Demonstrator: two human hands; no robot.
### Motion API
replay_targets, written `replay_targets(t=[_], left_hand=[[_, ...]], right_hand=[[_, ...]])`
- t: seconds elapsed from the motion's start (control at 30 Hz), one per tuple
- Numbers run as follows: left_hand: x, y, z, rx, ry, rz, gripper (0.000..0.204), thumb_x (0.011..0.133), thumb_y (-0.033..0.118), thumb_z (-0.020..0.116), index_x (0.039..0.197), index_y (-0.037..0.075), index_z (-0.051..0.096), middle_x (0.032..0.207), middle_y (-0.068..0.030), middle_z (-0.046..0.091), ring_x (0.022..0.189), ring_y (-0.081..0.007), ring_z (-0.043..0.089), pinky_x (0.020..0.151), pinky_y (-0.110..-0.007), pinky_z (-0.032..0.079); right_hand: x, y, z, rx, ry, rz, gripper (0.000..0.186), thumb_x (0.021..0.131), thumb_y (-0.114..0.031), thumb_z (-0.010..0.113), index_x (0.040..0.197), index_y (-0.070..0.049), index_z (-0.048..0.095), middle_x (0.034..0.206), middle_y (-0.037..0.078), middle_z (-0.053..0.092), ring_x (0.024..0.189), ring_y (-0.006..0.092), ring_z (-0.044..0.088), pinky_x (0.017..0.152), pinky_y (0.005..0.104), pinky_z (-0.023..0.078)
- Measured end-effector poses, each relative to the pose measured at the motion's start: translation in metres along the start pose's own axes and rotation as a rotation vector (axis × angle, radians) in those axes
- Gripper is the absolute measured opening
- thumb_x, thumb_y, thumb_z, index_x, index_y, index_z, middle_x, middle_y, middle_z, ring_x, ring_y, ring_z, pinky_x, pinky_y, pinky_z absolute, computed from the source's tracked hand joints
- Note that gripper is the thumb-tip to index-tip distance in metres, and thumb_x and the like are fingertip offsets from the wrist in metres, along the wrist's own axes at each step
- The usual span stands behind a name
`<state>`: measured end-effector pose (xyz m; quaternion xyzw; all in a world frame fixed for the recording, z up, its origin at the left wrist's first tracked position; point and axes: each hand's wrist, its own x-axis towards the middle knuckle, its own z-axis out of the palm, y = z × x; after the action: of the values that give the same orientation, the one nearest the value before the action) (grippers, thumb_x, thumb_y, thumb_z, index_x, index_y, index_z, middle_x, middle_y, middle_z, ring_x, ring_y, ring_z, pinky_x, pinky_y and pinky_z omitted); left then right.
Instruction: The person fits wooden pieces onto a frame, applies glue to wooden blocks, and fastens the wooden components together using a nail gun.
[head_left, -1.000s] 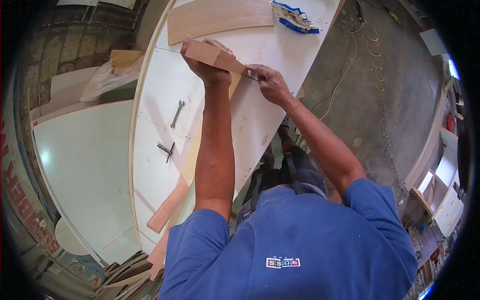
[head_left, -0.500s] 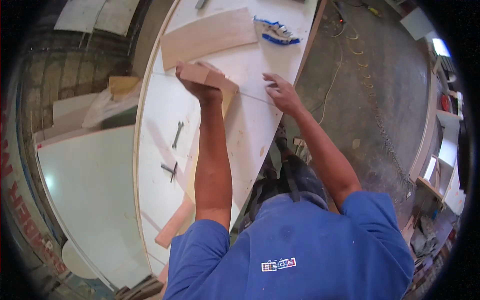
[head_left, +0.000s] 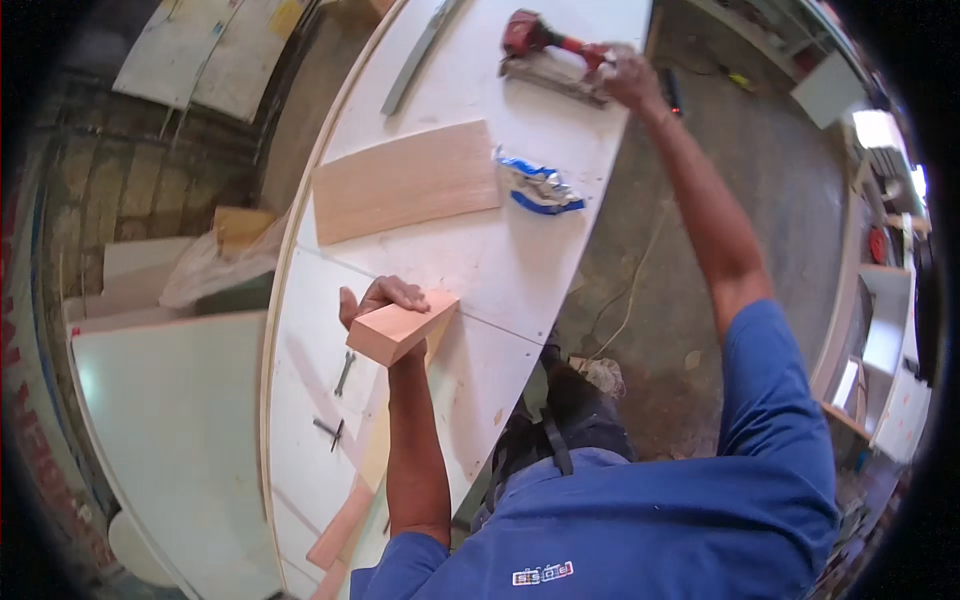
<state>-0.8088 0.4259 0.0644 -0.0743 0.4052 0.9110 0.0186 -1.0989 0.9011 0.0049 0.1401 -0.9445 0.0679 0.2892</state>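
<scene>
Wooden block: a thick, pale pinkish rectangular block of wood (head_left: 402, 328), held tilted above the near half of the white counter (head_left: 500, 260), its long edge running up to the right.
Left hand: the left hand (head_left: 378, 299) has its grip closed around the far end of the wooden block, fingers curled over the top edge; the forearm rises from the lower edge of the view.
Right hand: the right hand (head_left: 628, 76) is stretched far out to the back right edge of the counter, its grip closed on the red handle of the power tool.
Power tool: a red-bodied power tool with a flat grey base (head_left: 548, 55), lying on the counter at its far right corner, well apart from the block.
Plywood panel: a flat, light-brown rectangular plywood panel (head_left: 405, 181), lying on the counter beyond the block, between it and the power tool.
Crumpled wrapper: a blue-and-white crumpled wrapper (head_left: 538, 183), just beside the right end of the plywood panel.
Metal strip: a long grey metal strip (head_left: 420, 52), lying at the far end of the counter, left of the power tool.
Spanner: a small dark open-ended spanner (head_left: 344, 372), flat on the counter just below the left hand.
Wooden slat: a narrow reddish wooden slat (head_left: 342, 524), lying near the counter's near edge, beside the left forearm.
</scene>
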Motion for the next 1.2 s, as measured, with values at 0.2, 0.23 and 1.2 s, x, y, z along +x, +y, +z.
replay_targets(t=[0.2, 0.23, 1.2], left_hand=[[-0.004, 0.017, 0.001, 0.042, 0.059, -0.004, 0.082, 0.099, 0.070, 0.024, 0.067, 0.002, 0.055, 0.062, -0.0126, 0.053, 0.060, -0.0255, 0.054, 0.071, -0.036, 0.044], [0.010, -0.003, 0.014, -0.050, -0.012, -0.024, 0.082, 0.099, 0.071, 0.024, 0.067, 0.002, 0.055, 0.062, -0.0128, 0.053, 0.059, -0.0253, 0.054, 0.071, -0.036, 0.044], [0.007, -0.005, -0.010, 0.236, 0.019, 0.201, 0.072, 0.107, 0.064, 0.019, 0.074, 0.009, 0.050, 0.052, -0.0081, 0.049, 0.042, -0.0244, 0.050, 0.047, -0.037, 0.050]], right_hand=[[0.075, 0.029, 0.131, 0.434, -0.483, 0.605, 0.065, 0.089, -0.045, 0.077, 0.143, -0.016, 0.054, 0.096, 0.007, 0.072, 0.076, 0.0167, 0.068, 0.056, 0.0293, 0.056], [0.091, 0.107, 0.121, 0.383, -0.481, 0.728, 0.048, 0.088, -0.037, 0.073, 0.127, -0.013, 0.059, 0.096, 0.008, 0.071, 0.081, 0.0178, 0.068, 0.060, 0.0308, 0.056], [-0.283, -0.315, -0.310, 1.420, -0.112, 1.709, 0.032, 0.085, -0.015, 0.081, 0.112, -0.006, 0.067, 0.072, 0.000, 0.059, 0.052, 0.0123, 0.057, 0.054, 0.0313, 0.054]])
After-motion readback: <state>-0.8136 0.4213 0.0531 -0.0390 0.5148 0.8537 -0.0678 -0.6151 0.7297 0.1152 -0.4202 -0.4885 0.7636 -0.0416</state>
